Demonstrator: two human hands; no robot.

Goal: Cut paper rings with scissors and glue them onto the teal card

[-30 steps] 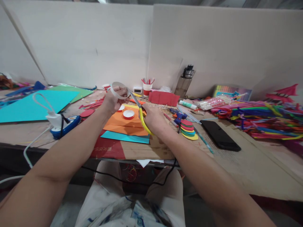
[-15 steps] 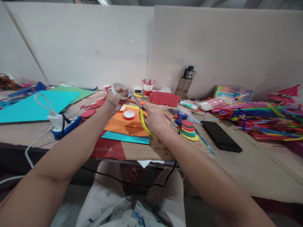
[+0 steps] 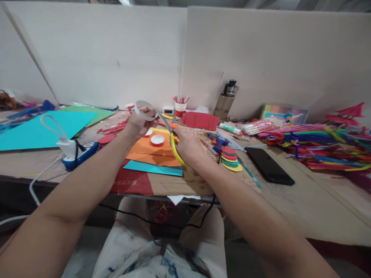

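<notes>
- The left hand (image 3: 141,126) is pinching a thin white ring (image 3: 140,114) above the far left part of the orange paper (image 3: 145,150), its fingers closing on the band with no wide gap showing.
- The right hand (image 3: 189,146) is gripping the scissors (image 3: 174,147) over the right edge of the orange paper, its fingers curling around the yellow handles; how far the handles are spreading is hidden by the hand.
- The blades are slanting up toward the left hand, above the far side of the orange paper, their tips reaching the ring's right side; whether they are biting into the band is too small to tell.
- As for progress, the ring is looking mostly whole, so the work on it is probably at an early or middle stage; no trimmed piece is clearly showing, and the ring is not yet leaving the fingers.
- The ring is sitting at the left fingertips, beyond the palm, and is hanging clear of the orange paper.
- A red-rimmed white disc (image 3: 157,141) is resting on the orange paper, and a second white piece (image 3: 148,133) is lying partly behind the left hand.
- Coloured ovals (image 3: 230,160) are lying stacked to the right of the orange paper, and red discs (image 3: 106,139) to its left.
</notes>
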